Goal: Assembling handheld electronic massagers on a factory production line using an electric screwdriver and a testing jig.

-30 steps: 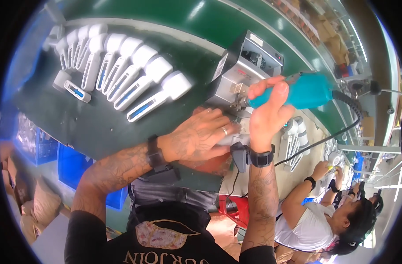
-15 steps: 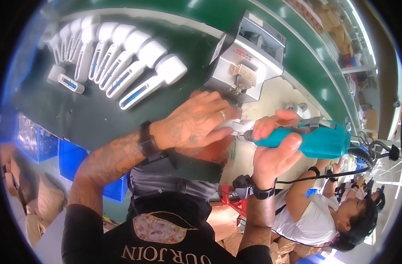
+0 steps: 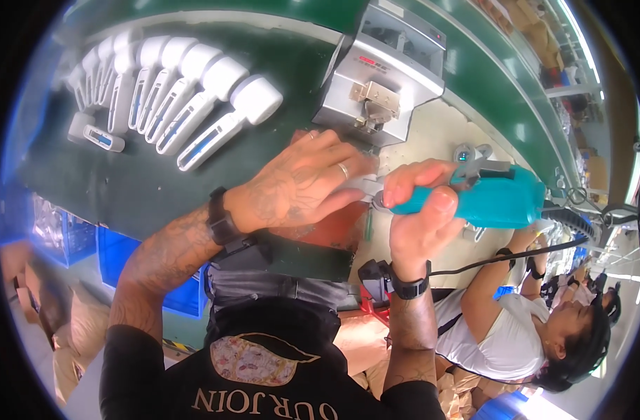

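My right hand [image 3: 421, 224] is wrapped round a teal electric screwdriver [image 3: 498, 199], lying nearly level with its tip pointing left. Closed over a white plastic part [image 3: 365, 186], my left hand [image 3: 309, 178] covers most of it, so its full shape is hidden. The screwdriver's nose meets the white part between the two hands; the bit and any screw cannot be made out. Beneath my left hand is a reddish-brown patch [image 3: 313, 236] on the bench.
Several white round-headed handheld devices [image 3: 257, 100] fan out at the left. A silver screw feeder [image 3: 376, 80] stands ahead. Small round parts [image 3: 465, 152] lie right of it. A black cord [image 3: 495, 259] runs at right, near a co-worker [image 3: 502, 336]. Blue crates [image 3: 117, 259] sit at lower left.
Both hands have shifted slightly left and upward in the picture, the screwdriver with them. The feeder and white devices also appear further left and higher, as the view has moved. Both grips stay closed.
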